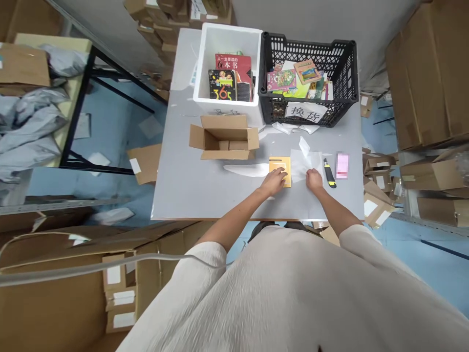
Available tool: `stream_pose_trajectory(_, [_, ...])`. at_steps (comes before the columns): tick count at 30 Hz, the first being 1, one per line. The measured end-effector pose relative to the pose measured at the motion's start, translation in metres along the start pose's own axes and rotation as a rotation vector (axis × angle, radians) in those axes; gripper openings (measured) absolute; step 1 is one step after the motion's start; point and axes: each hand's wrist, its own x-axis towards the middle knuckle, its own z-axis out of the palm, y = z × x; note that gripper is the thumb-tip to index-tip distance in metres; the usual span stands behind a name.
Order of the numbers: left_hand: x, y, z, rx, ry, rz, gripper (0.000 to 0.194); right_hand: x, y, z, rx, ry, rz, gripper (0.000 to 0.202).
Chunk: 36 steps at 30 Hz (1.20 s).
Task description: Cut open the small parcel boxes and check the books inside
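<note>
My left hand (275,181) lies on a yellow book (280,162), fingers slightly spread over its cover. Just to the right, a thin translucent plastic sheet (299,164) is laid out flat, partly crumpled at its top. My right hand (314,180) is closed at the sheet's lower part, its fingers pressed together on the plastic. Beside that hand rests a black and yellow box cutter (329,173), blade end pointing away from me. A pink rectangular item (342,166), blurred over, lies further right.
An open cardboard box (224,138) stands left of the book. Behind are a white foam box (229,108) and a black plastic crate (309,105), both holding books. Scraps of white paper lie before the crate. Shelves with cartons (432,176) flank the grey table (194,195).
</note>
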Motion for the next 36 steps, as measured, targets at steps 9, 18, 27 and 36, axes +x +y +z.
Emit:
stream_pose_trajectory(9, [0.032,0.035,-0.039,-0.046,0.208,0.183,0.044,-0.033,-0.004,-0.066,-0.101,0.164,-0.255,0.038])
stream_pose_trajectory(18, [0.026,0.033,-0.103,-0.079,0.374,0.181,0.03,-0.041,-0.066,-0.128,0.362,0.528,-0.515,0.035])
stream_pose_trajectory(27, [-0.016,-0.008,-0.157,-0.143,0.688,0.111,0.025,-0.013,-0.163,-0.156,0.586,0.657,-0.585,0.029])
stream_pose_trajectory(36, [-0.065,-0.082,-0.159,-0.165,0.704,-0.041,0.042,0.024,-0.258,-0.134,0.682,0.469,-0.6,0.027])
